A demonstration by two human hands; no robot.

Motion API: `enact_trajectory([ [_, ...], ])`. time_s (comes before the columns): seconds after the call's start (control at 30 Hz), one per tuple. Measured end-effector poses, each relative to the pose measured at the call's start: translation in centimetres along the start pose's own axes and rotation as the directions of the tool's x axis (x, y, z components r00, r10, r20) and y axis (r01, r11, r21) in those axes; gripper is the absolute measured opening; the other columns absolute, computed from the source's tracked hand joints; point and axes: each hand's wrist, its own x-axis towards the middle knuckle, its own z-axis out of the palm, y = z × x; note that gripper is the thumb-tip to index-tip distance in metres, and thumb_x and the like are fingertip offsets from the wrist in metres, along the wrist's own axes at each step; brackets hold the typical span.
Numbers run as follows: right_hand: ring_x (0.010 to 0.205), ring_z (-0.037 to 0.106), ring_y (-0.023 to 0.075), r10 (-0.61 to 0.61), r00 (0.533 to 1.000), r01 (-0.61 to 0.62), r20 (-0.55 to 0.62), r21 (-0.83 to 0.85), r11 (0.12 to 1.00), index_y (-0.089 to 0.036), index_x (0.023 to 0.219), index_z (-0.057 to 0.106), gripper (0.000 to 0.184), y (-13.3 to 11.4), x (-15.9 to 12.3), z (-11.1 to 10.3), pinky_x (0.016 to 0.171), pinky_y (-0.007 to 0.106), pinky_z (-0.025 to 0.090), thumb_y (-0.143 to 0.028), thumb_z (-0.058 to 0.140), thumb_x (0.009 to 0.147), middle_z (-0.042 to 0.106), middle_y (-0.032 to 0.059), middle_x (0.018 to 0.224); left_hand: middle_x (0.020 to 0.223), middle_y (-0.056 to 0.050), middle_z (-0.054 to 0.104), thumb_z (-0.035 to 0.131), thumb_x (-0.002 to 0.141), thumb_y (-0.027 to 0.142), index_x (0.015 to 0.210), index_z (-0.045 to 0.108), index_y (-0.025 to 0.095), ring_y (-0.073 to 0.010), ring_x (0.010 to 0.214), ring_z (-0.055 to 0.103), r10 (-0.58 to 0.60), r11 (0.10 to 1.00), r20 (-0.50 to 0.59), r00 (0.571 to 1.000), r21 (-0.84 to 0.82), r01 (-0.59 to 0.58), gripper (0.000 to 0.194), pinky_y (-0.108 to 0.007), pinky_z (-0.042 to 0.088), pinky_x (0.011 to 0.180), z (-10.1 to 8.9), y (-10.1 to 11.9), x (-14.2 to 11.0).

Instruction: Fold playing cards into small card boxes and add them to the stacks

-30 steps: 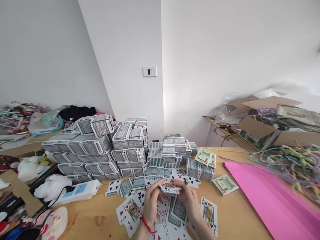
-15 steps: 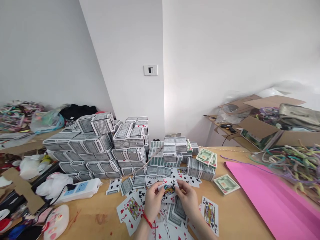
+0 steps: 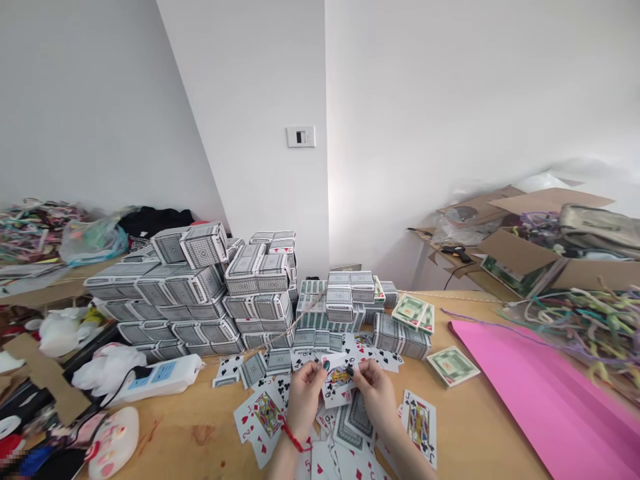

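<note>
Between my hands I hold a few face-up playing cards [image 3: 338,383], a queen-like picture card among them with a red ten showing at its edges. My left hand [image 3: 306,395] pinches their left side with thumb and fingers, and a red cord is on that wrist. The right side is pinched by my right hand [image 3: 374,392]. Under my wrists lie loose cards [image 3: 325,460], some face up, and two face-down cards [image 3: 356,420] with grey patterned backs. A jack of clubs [image 3: 419,427] lies right of my right hand, and a jack of diamonds [image 3: 264,412] lies left.
Behind stand tall stacks of blocks folded from cards [image 3: 180,293] and a smaller structure [image 3: 345,300]. Green card boxes [image 3: 453,367] and pink paper [image 3: 545,400] lie right. A white power strip [image 3: 160,381] and clutter are left; an open cardboard box [image 3: 525,257] stands back right.
The held cards have tilted from nearly flat to facing me, and have come slightly closer. My fingers have shifted to their side edges, thumbs in front. The loose cards stay in place.
</note>
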Motion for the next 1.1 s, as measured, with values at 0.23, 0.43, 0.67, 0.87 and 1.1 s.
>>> enact_trajectory([
  [0.23, 0.049, 0.040, 0.0120, -0.032, 0.998, 0.034, 0.059, -0.024, 0.999, -0.020, 0.059, 0.046, 0.036, -0.6, -0.1, 0.0, 0.048, 0.023, 0.032, -0.050, 0.063, 0.064, 0.044, -0.0039, 0.051, 0.045, 0.009, 0.034, 0.060, 0.062, 0.048, 0.059, 0.049, 0.017, -0.0047, 0.037, 0.024, -0.083, 0.990, 0.004, 0.997, -0.110, 0.083, 0.033, -0.018, 0.018, 0.037, 0.1, -0.1, -0.3],
  [0.43, 0.058, 0.049, 0.0161, -0.032, 0.992, 0.032, 0.118, 0.002, 0.999, -0.016, 0.072, 0.057, 0.035, -1.5, -0.3, 0.0, 0.054, 0.025, 0.038, -0.051, 0.061, 0.067, 0.056, 0.0023, 0.063, 0.048, 0.006, 0.047, 0.068, 0.056, 0.034, 0.061, 0.055, 0.015, -0.0071, 0.043, 0.038, -0.073, 0.990, 0.095, 0.993, -0.111, 0.084, 0.023, -0.018, 0.029, 0.042, 0.3, -0.2, -0.4],
  [0.67, 0.051, 0.047, 0.0129, 0.032, 0.988, -0.050, 0.151, 0.113, 0.992, -0.016, 0.060, 0.057, 0.035, -1.8, -0.7, 1.0, 0.051, 0.023, 0.037, -0.050, 0.066, 0.062, 0.054, -0.0008, 0.053, 0.067, 0.000, 0.062, 0.067, 0.061, 0.033, 0.076, 0.060, 0.015, -0.0137, 0.061, 0.055, -0.031, 0.944, 0.004, 1.000, -0.328, 0.031, 0.024, -0.023, 0.043, 0.057, 0.4, 0.1, -0.6],
  [0.87, 0.051, 0.046, 0.0128, 0.073, 0.995, -0.087, 0.074, 0.200, 0.976, -0.015, 0.064, 0.059, 0.035, -1.0, -0.6, 0.5, 0.051, 0.023, 0.035, -0.050, 0.062, 0.067, 0.055, -0.0001, 0.056, 0.069, -0.003, 0.064, 0.065, 0.064, 0.028, 0.077, 0.064, 0.014, -0.0163, 0.064, 0.056, 0.028, 0.990, 0.122, 0.992, -0.138, -0.011, 0.020, -0.024, 0.043, 0.060, 0.5, -0.1, -0.6],
  [1.1, 0.056, 0.050, 0.0152, 0.074, 0.991, -0.095, 0.113, 0.194, 0.976, -0.015, 0.069, 0.061, 0.034, -1.8, -0.7, 0.2, 0.054, 0.023, 0.038, -0.049, 0.060, 0.069, 0.059, 0.0008, 0.059, 0.073, -0.003, 0.064, 0.061, 0.068, 0.029, 0.081, 0.062, 0.015, -0.0164, 0.070, 0.056, 0.050, 0.992, 0.199, 0.979, -0.124, -0.025, 0.018, -0.024, 0.043, 0.065, 0.6, 0.0, -0.6],
])
